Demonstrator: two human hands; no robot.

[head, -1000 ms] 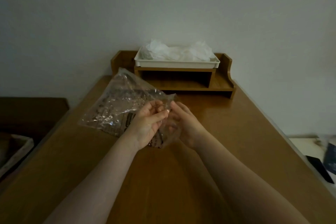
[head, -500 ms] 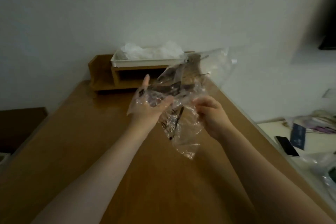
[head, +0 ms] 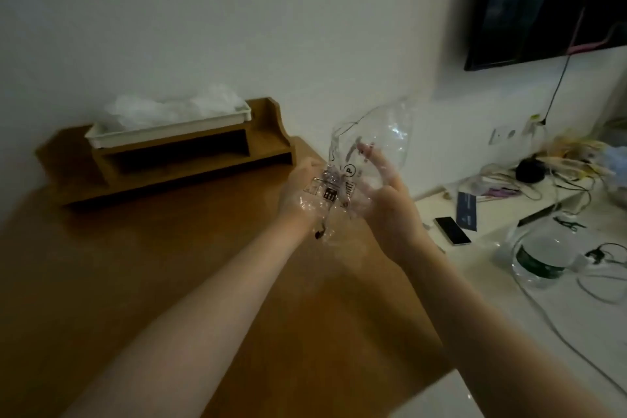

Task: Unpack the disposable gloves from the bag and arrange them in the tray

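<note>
Above the right edge of the wooden desk point(head: 169, 282), one clear plastic bag point(head: 369, 159) is being held up between both hands, looking emptied and crumpled. Left hand point(head: 302, 193) is lying against the bag's printed lower part; whether its fingers are curling round the film cannot be told through the blur. Right hand point(head: 383, 200) is pressing on the other side with fingers spread and fairly straight. At the desk's far edge, one white tray point(head: 163, 132) is sitting on top of a wooden shelf unit point(head: 271, 142), and a loose heap of thin gloves point(head: 169, 108) is lying in it. Step in hand, by judgement: unpacking is looking finished and the bag is being squashed for disposal. Next move is calling for setting the bag aside, then flattening the heaped gloves neatly within the tray.
</note>
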